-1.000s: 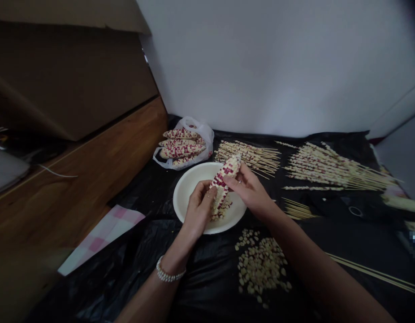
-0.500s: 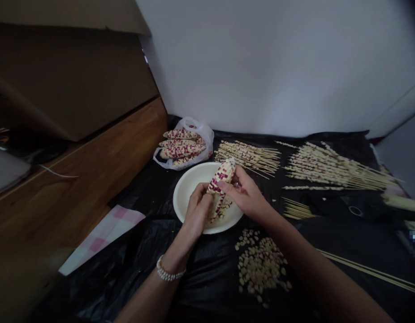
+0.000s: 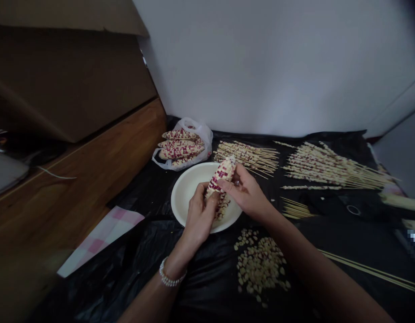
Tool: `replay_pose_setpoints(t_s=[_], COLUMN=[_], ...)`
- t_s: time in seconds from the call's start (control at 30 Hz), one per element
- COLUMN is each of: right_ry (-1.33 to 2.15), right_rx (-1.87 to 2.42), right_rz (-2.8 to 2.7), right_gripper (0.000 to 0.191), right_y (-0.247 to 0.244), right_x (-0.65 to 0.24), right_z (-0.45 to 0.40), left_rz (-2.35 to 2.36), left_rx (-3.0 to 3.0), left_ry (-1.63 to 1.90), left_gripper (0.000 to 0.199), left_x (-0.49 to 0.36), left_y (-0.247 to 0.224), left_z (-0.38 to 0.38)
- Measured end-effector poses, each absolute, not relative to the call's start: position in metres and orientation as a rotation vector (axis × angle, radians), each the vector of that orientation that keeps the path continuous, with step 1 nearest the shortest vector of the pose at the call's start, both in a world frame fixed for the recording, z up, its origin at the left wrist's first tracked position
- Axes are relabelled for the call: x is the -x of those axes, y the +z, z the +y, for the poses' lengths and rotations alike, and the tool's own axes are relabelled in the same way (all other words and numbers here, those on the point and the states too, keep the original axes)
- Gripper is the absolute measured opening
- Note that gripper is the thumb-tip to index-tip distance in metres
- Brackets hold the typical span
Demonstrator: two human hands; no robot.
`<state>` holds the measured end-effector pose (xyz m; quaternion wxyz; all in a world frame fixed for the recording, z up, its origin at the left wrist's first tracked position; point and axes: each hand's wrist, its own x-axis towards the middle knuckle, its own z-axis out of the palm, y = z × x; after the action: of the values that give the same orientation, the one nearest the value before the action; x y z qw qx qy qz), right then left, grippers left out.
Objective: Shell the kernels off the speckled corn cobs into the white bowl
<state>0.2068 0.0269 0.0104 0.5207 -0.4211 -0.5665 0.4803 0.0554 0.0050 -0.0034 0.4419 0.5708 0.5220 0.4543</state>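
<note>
Tilted above a white bowl [image 3: 181, 197] is a corn cob [image 3: 221, 176] with cream and dark red kernels. My left hand [image 3: 201, 208], a beaded bracelet on its wrist, grips the lower end, thumb and fingers pressed against the kernels. Around the upper part, my right hand [image 3: 241, 187] is closed, its thumb lying across the near side. Loose kernels [image 3: 222, 208] lie in the bowl beneath the cob, partly covered by my left hand.
A plastic bag [image 3: 205, 134] of several corn cobs stands behind the bowl. Skewers threaded with kernels [image 3: 249, 157] lie behind to the right, with a larger pile [image 3: 322, 168] farther right. Bare sticks [image 3: 296, 208] and a heap of loose kernels [image 3: 261, 264] rest on black plastic sheeting [image 3: 207, 278].
My left hand has turned slightly, and its thumb has shifted right and up along the cob's lower end. My right hand keeps its hold.
</note>
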Motion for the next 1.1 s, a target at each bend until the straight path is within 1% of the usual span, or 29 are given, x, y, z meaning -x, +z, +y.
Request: replay_pose_setpoints(t_s=[0.1, 0.37, 0.63, 0.77, 0.83, 0.93, 1.1], right_ry=[1.122, 1.116, 1.166, 1.167, 1.175, 1.181, 1.128], right_rx=[1.02, 1.041, 1.041, 1.022, 1.019, 1.017, 1.053], right_rz=[-1.358, -1.382, -1.364, -1.342, -1.319, -1.302, -1.302], right_gripper=[0.031, 0.034, 0.036, 0.039, 0.038, 0.035, 0.034], right_y=[0.011, 0.003, 0.005, 0.008, 0.008, 0.008, 0.006], right_x=[-0.207, -0.203, -0.204, -0.207, -0.207, -0.206, -0.206], right_z=[0.027, 0.027, 0.027, 0.027, 0.028, 0.029, 0.032], left_rz=[1.285, 1.294, 1.314, 1.253, 1.223, 1.239, 1.252], left_rx=[-1.456, -1.38, -1.312, -1.276, -1.274, -1.322, -1.487], left_ry=[1.132, 1.123, 1.179, 1.187, 1.191, 1.177, 1.158], left_gripper=[0.026, 0.02, 0.025, 0.022, 0.025, 0.033, 0.026], left_x=[-0.055, -0.053, -0.05, -0.051, -0.052, -0.054, -0.055], left_y=[-0.003, -0.008, -0.017, -0.019, -0.016, -0.011, -0.01], left_z=[0.004, 0.005, 0.012, 0.014, 0.013, 0.01, 0.007])
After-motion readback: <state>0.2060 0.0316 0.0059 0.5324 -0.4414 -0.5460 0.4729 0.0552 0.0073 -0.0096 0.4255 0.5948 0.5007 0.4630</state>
